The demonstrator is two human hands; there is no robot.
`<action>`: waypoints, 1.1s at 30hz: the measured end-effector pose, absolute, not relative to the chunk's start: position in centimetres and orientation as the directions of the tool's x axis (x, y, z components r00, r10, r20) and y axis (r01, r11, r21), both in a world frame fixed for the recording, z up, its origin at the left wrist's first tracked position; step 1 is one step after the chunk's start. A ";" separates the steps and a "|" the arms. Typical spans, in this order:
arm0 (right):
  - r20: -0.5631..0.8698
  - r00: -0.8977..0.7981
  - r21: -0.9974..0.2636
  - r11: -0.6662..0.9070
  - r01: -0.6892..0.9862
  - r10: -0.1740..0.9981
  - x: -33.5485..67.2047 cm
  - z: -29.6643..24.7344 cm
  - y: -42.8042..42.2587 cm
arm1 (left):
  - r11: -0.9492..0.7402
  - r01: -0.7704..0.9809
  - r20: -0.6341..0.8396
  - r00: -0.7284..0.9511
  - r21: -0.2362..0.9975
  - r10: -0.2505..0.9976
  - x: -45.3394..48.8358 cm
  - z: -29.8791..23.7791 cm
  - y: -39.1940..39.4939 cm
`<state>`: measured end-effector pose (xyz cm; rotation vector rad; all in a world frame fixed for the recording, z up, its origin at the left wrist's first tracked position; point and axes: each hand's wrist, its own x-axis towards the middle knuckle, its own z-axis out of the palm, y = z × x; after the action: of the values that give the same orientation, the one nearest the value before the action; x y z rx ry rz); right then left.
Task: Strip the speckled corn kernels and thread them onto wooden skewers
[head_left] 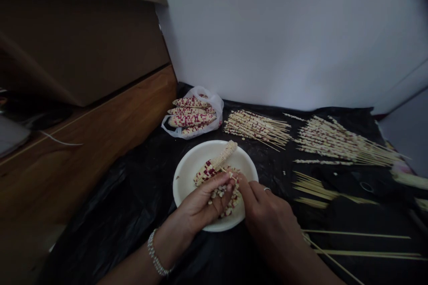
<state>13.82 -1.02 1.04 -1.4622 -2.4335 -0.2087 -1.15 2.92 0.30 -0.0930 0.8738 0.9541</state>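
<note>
Left fingers (214, 183) cupping kernels (219, 193), right fingers (245, 188) closed

The bowl (183, 173) looked like smooth plastic with a soft gloss. Under it, the black sheet (140, 182) was thin, wrinkled plastic with a dull sheen; the carrier bag (219, 107) was filmy, translucent plastic. The bare skewers (309, 186) appeared matt, bamboo-like wood. Bumpy kernels covered the corn ears (192, 120). The grained wooden panel (133, 118) looked varnished, the bracelet (154, 254) shiny and metallic.

White bowl (186, 160), cream-and-maroon corn (205, 172), black sheet (133, 200)
</note>
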 end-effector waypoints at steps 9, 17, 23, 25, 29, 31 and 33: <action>0.387 -0.423 -0.016 0.464 0.886 0.820 14.4 1.1 -0.6 | 0.624 -0.701 -0.600 0.346 0.345 0.721 -1.7 0.4 2.8; 0.419 -0.426 -0.022 0.479 0.878 0.801 15.0 1.1 -0.3 | 0.583 -0.704 -0.530 0.338 0.406 0.778 -2.6 0.3 3.2; 0.382 -0.422 -0.066 0.480 0.875 0.822 14.7 1.3 -0.5 | 0.579 -0.725 -0.534 0.342 0.374 0.773 -2.6 -0.2 3.4; 0.363 -0.420 -0.074 0.475 0.877 0.832 14.7 1.5 -0.5 | 0.609 -0.712 -0.557 0.364 0.349 0.746 -2.7 -0.1 3.5; 0.387 -0.413 -0.081 0.476 0.876 0.825 14.6 1.6 -0.5 | 0.642 -0.701 -0.561 0.410 0.310 0.719 -2.9 0.0 3.7; 0.391 -0.413 -0.088 0.480 0.873 0.823 14.7 1.5 -0.4 | 0.629 -0.711 -0.557 0.399 0.314 0.729 -2.9 0.0 3.8; 0.385 -0.415 -0.102 0.485 0.869 0.825 14.7 1.5 -0.5 | 0.617 -0.717 -0.567 0.375 0.325 0.734 -2.8 -0.1 3.7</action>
<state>14.69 -0.46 1.47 -1.4136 -2.3518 -0.1583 -2.79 3.73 -0.12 0.0253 0.7392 0.9285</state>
